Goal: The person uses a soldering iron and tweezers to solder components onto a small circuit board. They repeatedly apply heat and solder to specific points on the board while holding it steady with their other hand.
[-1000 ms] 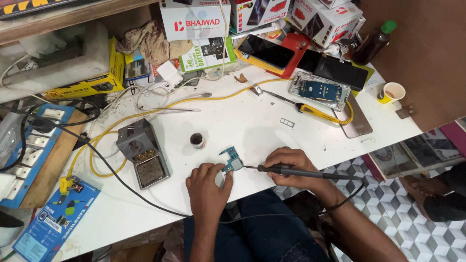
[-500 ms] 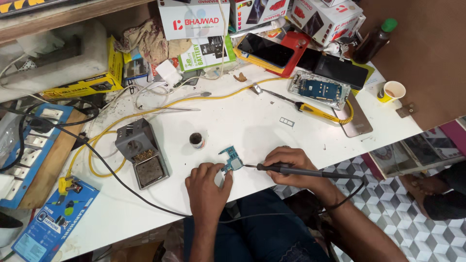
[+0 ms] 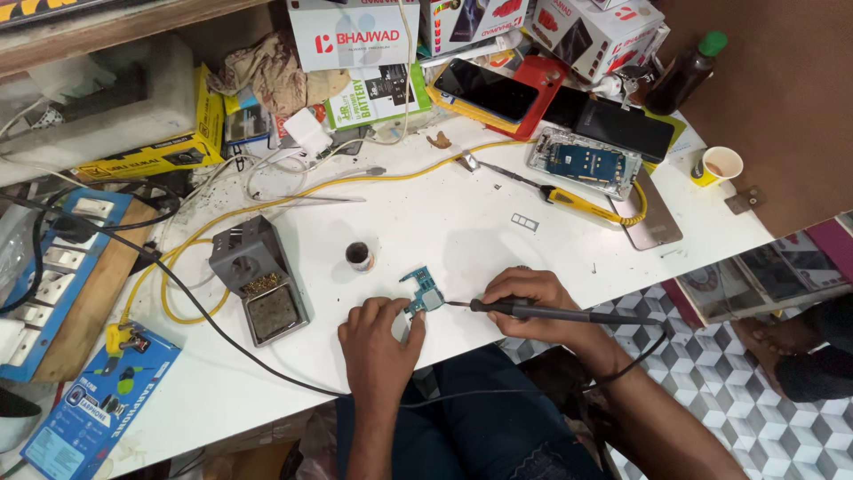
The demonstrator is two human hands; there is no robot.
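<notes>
My left hand [image 3: 378, 336] pinches a small blue-green circuit board [image 3: 422, 291] against the white table [image 3: 444, 213] near its front edge. My right hand [image 3: 531, 304] grips a black soldering iron [image 3: 551, 312] like a pen, its tip touching the board's right edge. The iron's black cord runs off to the right past my wrist. A grey soldering stand [image 3: 258, 277] with brass wool sits left of my left hand. A small round pot [image 3: 358, 256] stands just behind the board.
An opened phone [image 3: 585, 164], a yellow-handled screwdriver [image 3: 577, 201], two dark phones [image 3: 484, 89] and a paper cup [image 3: 718, 165] lie at the back right. Boxes line the back edge. Yellow and black cables cross the left half, near a blue power strip [image 3: 55, 271].
</notes>
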